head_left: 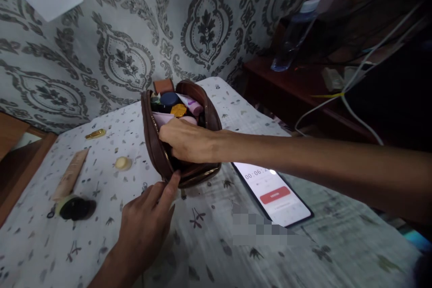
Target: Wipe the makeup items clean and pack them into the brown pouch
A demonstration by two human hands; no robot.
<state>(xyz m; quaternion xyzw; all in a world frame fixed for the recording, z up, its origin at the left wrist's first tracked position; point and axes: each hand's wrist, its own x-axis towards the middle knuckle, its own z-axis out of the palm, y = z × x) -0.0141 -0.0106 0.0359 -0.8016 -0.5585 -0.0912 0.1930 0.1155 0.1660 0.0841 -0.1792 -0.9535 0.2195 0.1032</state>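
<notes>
A brown cosmetic bag (pixel 150 144) lies unzipped on the printed cloth. Inside it are a dark blue round lid (pixel 169 98), a pink-capped tube (pixel 191 104), a gold-yellow packet (pixel 178 110) and other items. My right hand (pixel 189 139) reaches into the bag from the right, its fingers curled down. What its fingertips touch is hidden behind the hand and the bag's wall. At the bag's near edge is my left hand (pixel 146 216), index finger hooked over the zippered rim and the other fingers bent against the outside.
Left on the cloth lie a beige tube (pixel 71 173), a dark-lidded jar (pixel 74 207), a small cream-coloured pot (pixel 123 163) and a small gold vial (pixel 96 134). A phone (pixel 275 195) showing a timer lies under my right forearm. A bottle (pixel 293 36) and white cables (pixel 357 69) are at right.
</notes>
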